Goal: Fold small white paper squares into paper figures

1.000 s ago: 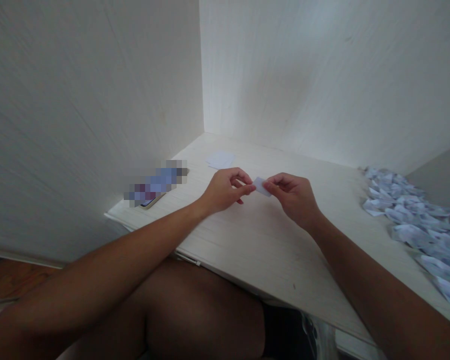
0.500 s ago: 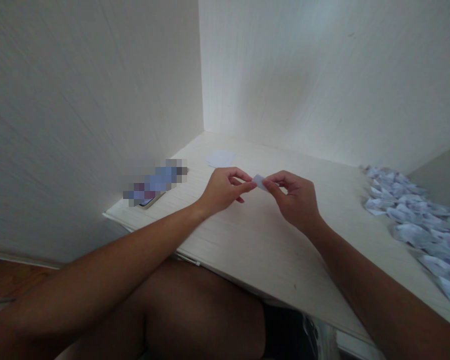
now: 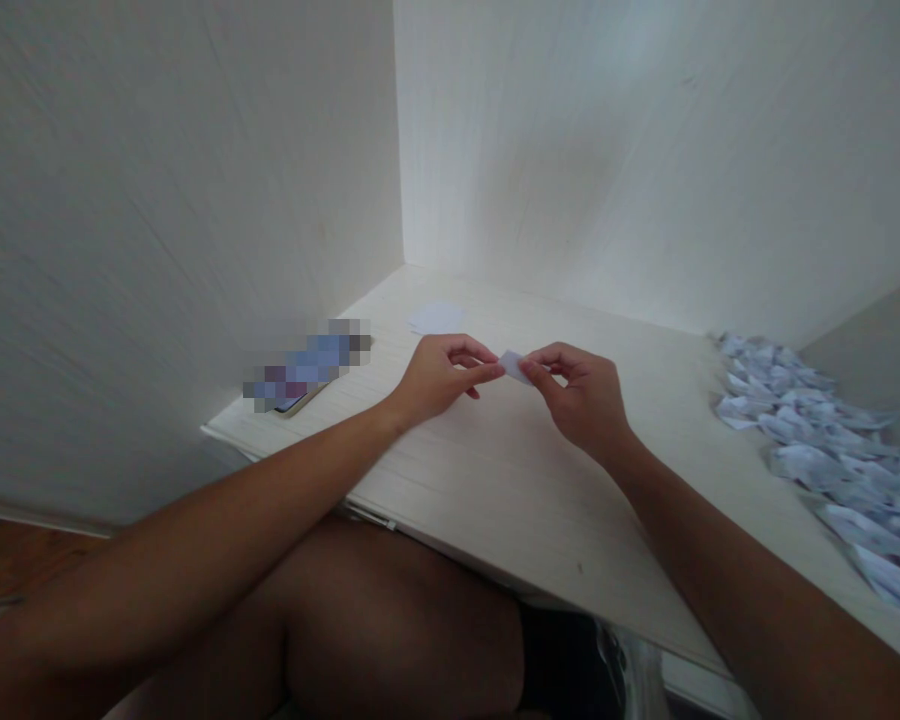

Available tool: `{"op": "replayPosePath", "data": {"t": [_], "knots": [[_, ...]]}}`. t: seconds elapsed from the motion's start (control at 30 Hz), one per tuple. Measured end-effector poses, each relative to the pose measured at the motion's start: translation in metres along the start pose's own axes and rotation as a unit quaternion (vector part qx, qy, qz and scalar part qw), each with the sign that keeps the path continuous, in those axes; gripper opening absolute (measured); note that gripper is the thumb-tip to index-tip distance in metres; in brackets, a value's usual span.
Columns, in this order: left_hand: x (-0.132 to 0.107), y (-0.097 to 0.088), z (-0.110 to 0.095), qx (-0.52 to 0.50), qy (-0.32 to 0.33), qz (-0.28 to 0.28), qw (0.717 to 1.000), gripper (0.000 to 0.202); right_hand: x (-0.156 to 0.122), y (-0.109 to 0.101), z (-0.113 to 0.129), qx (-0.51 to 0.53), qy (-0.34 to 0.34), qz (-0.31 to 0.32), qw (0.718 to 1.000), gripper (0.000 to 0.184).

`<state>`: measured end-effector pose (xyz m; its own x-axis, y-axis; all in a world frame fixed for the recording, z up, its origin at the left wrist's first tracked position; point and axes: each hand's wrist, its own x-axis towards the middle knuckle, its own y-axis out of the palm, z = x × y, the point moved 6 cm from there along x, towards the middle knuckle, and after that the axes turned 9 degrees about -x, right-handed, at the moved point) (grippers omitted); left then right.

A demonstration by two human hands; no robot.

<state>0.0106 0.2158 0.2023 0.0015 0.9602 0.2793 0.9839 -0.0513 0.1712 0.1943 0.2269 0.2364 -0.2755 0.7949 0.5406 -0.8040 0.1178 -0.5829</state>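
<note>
A small piece of white paper (image 3: 511, 366) is held above the desk between both hands. My left hand (image 3: 444, 375) pinches its left end between thumb and forefinger, the other fingers loosely curled. At the opposite end, my right hand (image 3: 579, 392) grips it with thumb and fingertips, which hide part of the paper. Whether it is folded is too small to tell. Behind my left hand, flat white paper sheets (image 3: 435, 318) lie on the desk.
The pale desk (image 3: 480, 480) meets walls at its left and back. By the left wall lies a phone (image 3: 300, 395), its screen blurred out. Many crumpled or folded white paper pieces (image 3: 817, 440) are heaped along the right side. My legs (image 3: 405, 610) are under the front edge.
The whole view has shifted slightly, so everything sits a little further left. Both hands keep their pinch on the paper, with hardly any change in their pose.
</note>
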Motion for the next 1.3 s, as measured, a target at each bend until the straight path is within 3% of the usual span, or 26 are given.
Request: {"op": "replayPosePath", "data": {"t": [0.43, 0.7, 0.83, 0.93, 1.07, 1.3], "knots": [[0.001, 0.007, -0.004, 0.022, 0.023, 0.016, 0.999, 0.030, 0.002, 0.003, -0.005, 0.037, 0.027, 0.020, 0.999, 0.022], [-0.008, 0.015, 0.003, -0.114, -0.033, -0.002, 0.993, 0.036, 0.003, 0.008, -0.017, 0.180, 0.075, 0.017, 0.981, 0.026], [-0.013, 0.020, -0.002, -0.124, -0.003, -0.047, 0.991, 0.034, 0.002, 0.012, -0.014, 0.206, 0.061, 0.039, 0.976, 0.032], [-0.016, 0.017, -0.010, -0.086, 0.039, -0.084, 0.992, 0.030, 0.001, 0.010, -0.007, 0.123, 0.014, 0.043, 0.991, 0.030], [-0.019, 0.017, -0.021, -0.063, 0.107, -0.060, 0.990, 0.020, -0.001, 0.002, 0.003, 0.030, -0.050, 0.018, 0.998, 0.013], [-0.021, 0.018, -0.025, -0.053, 0.196, -0.027, 0.979, 0.009, -0.001, 0.000, 0.006, 0.046, -0.094, -0.002, 0.994, 0.007]]}}
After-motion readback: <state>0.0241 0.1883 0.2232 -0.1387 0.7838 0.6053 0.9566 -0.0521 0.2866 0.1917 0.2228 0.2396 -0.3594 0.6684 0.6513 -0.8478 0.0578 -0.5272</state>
